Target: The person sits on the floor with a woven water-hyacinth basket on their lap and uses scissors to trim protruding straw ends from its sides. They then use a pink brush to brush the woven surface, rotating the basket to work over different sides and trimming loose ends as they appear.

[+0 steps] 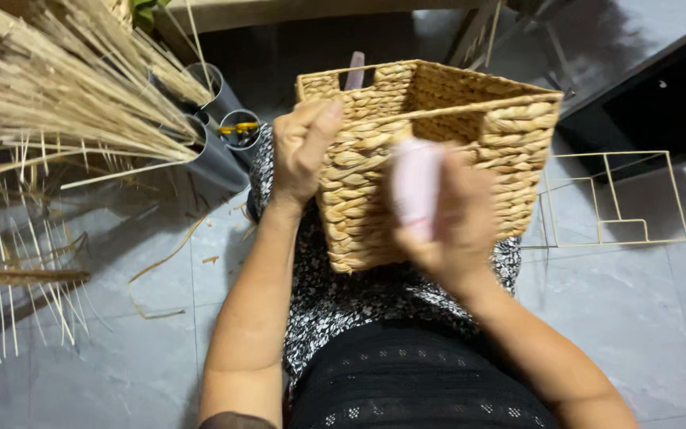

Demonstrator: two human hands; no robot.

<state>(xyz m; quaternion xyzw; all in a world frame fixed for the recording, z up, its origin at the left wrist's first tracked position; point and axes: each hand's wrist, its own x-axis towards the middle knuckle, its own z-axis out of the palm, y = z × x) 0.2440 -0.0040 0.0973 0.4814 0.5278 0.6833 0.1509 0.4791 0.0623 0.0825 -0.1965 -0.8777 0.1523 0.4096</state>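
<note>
Reeds (65, 87): a thick bundle of pale dry stalks fans out at far left, with loose ends hanging over the grey floor (105, 349).
Tubes (216, 127): grey plastic tubes stand just right of the reeds; yellow-handled pliers (240, 127) poke out of one.
Left hand (302, 151): I lay it flat against the basket's left front corner, fingers pressed together and pointing up along the weave, thumb near the rim.
Basket (446, 119): a square woven basket of tan fibre rests on my lap, tipped so that its open top faces away from me; a cut-out handle shows in the far wall, and a pinkish thing stands behind it, too unclear to name.
Right hand (446, 222): I hold it in front of the basket's near face, fingers curled shut around a pink tool (416, 187); the tool is blurred, so I cannot tell what it is.
Lap (343, 302): black-and-white patterned cloth under the basket.
Frame (613, 199): a thin pale wire frame lies on the floor at right, apart from the basket.
</note>
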